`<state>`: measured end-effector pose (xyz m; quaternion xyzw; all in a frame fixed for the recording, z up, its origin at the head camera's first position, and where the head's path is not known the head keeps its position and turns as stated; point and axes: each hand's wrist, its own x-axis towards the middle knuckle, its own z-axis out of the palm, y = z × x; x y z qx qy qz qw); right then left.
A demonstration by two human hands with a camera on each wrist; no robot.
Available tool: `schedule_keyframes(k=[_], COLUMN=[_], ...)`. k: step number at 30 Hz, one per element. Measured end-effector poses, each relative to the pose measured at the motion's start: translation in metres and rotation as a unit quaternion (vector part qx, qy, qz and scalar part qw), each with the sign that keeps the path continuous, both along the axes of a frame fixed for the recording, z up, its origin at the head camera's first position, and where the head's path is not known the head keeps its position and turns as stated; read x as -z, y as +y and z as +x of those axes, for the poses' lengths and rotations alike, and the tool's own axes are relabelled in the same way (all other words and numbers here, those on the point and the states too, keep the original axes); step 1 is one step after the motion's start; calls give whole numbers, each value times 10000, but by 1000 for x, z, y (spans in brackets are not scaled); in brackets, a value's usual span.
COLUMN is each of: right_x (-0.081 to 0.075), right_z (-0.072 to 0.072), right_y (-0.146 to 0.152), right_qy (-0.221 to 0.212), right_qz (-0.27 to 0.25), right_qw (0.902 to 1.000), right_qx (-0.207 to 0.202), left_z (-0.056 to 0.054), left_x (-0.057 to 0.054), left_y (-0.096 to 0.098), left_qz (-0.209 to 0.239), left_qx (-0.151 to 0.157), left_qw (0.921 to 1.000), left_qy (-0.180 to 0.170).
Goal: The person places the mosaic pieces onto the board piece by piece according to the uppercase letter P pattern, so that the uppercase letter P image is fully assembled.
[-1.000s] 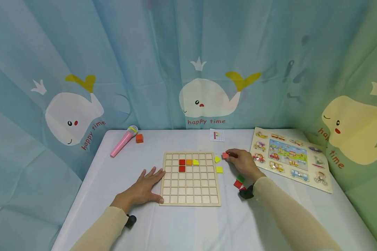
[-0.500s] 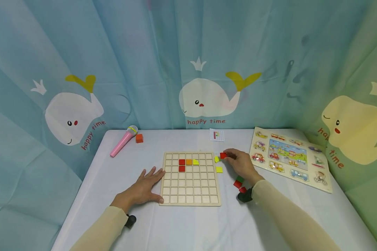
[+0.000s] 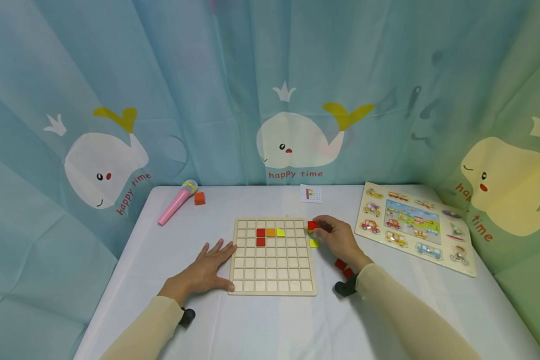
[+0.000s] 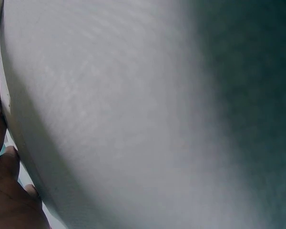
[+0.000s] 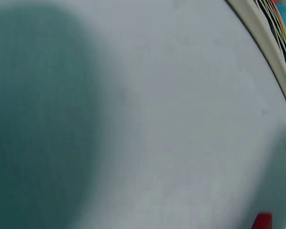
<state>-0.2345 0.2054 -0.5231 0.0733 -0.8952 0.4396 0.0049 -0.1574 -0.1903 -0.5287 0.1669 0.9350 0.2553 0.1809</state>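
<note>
A pale wooden grid board point(image 3: 255, 269) lies on the white table. Set in its cells are two red square tiles, an orange tile point(image 3: 271, 232) and a yellow tile point(image 3: 281, 232) with a cut corner. My left hand point(image 3: 202, 270) rests spread at the board's left edge, fingertips and thumb touching it. Just off the board's upper right edge, my right hand point(image 3: 340, 240) pinches a red tile point(image 3: 312, 225) between thumb and fingers. Under that tile a bit of yellow shows. A yellow square tile point(image 3: 314, 243) lies close below, beside the board.
Loose red tiles point(image 3: 340, 264) lie under the right wrist. A picture card point(image 3: 310, 194) lies behind the board. At the right is a vehicle puzzle board point(image 3: 414, 227); at the back left are a pink toy microphone point(image 3: 176, 204) and an orange cube point(image 3: 200, 198).
My right hand has carried the red tile leftward to the board's right edge, over the small yellow tile there. Its wrist now hides the green tile. The left hand stays put.
</note>
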Motion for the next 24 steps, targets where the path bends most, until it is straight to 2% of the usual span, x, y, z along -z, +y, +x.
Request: schedule_keyframes(k=[13, 24], right_x=[-5, -2], right_z=[11, 21], right_y=[-25, -52], right_qy=[376, 350], right_qz=[-220, -268], right_qw=[9986, 9976], right_qx=[-315, -533], left_z=[2, 2], left_x=[-2, -3], left_y=[0, 0], left_qz=[67, 34], left_qx=[2, -20], left_qw=[10000, 10000], left_qy=[21, -22])
